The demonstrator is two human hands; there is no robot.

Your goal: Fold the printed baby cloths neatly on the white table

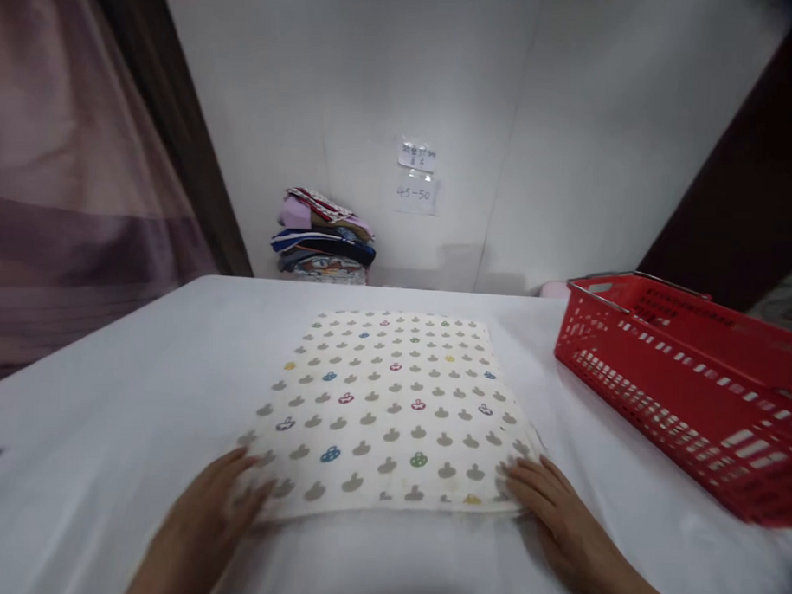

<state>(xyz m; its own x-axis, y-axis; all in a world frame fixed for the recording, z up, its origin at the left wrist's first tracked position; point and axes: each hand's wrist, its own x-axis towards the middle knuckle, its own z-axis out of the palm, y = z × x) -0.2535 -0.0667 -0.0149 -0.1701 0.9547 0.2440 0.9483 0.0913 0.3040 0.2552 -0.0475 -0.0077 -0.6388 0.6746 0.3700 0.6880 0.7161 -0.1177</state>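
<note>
A cream cloth (pixel 392 418) with a print of grey and coloured mushroom-like shapes lies flat, a neat rectangle on the white-covered table (pixel 139 383). My left hand (pixel 203 515) rests at its near left corner, slightly blurred, thumb and fingers apart on the fabric. At the near right corner, the stretched fingers of my right hand (pixel 561 519) lie over the cloth's edge; the thumb there is hidden. Both hands touch the cloth, and neither visibly grips it.
To the right stands a red perforated plastic basket (pixel 666 384) with metal handles. Folded clothes (pixel 323 238) are stacked beyond the table's far edge. Paper labels (pixel 417 194) are on the pale wall, and a pinkish curtain (pixel 69 173) hangs at left.
</note>
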